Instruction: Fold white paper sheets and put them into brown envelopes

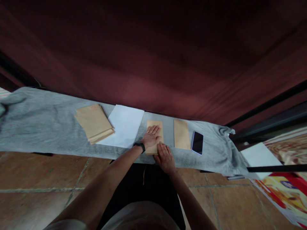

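Observation:
A brown paper envelope (151, 149) lies upright in front of me on a grey cloth. My left hand (151, 135), with a dark band on the wrist, rests flat across its middle, fingers stretched out. At the lower right corner of the same envelope, my right hand (166, 157) lies with its fingers extended along the edge and its thumb by the bottom edge. Both hands cover part of the envelope. To the right is another brown envelope (181, 134), lying flat and untouched.
On the left, a fanned stack of brown envelopes (94, 121) overlaps white paper sheets (126, 123). A phone (197, 142) lies at the right. The grey cloth (55, 127) covers a narrow surface against a dark red panel (144, 83). Black bars (268, 102) stand at the right.

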`<move>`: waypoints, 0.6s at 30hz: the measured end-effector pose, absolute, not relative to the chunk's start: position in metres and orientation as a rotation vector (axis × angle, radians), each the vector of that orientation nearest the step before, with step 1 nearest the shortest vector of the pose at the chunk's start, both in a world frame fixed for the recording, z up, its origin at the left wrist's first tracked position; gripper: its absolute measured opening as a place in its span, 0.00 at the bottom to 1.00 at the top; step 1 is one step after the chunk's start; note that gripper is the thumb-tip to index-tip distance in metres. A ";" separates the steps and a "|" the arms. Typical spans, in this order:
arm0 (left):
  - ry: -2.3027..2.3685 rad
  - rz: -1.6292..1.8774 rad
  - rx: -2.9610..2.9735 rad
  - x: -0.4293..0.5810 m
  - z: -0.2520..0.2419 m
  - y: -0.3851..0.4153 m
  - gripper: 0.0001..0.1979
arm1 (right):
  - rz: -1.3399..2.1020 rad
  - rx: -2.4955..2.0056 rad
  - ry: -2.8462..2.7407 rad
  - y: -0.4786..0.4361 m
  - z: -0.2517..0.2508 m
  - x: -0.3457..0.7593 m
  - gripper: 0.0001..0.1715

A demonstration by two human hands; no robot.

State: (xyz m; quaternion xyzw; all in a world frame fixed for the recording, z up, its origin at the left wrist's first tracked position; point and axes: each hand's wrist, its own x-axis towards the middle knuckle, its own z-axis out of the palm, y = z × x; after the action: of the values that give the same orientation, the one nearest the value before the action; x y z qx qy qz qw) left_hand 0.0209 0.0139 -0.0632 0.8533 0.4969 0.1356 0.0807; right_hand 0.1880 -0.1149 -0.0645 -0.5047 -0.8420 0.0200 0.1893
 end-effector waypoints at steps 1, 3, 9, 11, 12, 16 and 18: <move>1.472 0.405 2.562 0.019 -0.064 0.009 0.31 | 0.057 -1.425 -2.369 -0.114 -0.064 0.188 0.37; 1.447 0.396 2.578 0.015 -0.065 -0.001 0.31 | 0.051 -1.434 -2.375 -0.113 -0.065 0.187 0.36; 1.375 0.298 2.609 0.003 -0.061 -0.035 0.29 | 0.001 -1.460 -2.390 -0.113 -0.071 0.188 0.35; 1.376 0.270 2.607 0.000 -0.059 -0.047 0.29 | -0.015 -1.465 -2.396 -0.113 -0.073 0.189 0.35; 1.379 0.261 2.605 -0.001 -0.058 -0.052 0.29 | -0.019 -1.469 -2.398 -0.114 -0.073 0.189 0.35; 1.371 0.256 2.602 -0.007 -0.056 -0.074 0.28 | -0.009 -1.495 -2.410 -0.114 -0.071 0.188 0.36; 1.348 0.285 2.609 -0.012 -0.055 -0.083 0.29 | -0.001 -1.502 -2.413 -0.114 -0.070 0.188 0.37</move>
State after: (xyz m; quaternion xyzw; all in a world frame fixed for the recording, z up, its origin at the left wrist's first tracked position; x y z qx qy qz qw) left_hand -0.0122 -0.0833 -0.0554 0.8803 0.4547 0.0962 0.0956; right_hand 0.1884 -0.1139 -0.0702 -0.5227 -0.8394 -0.0003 0.1491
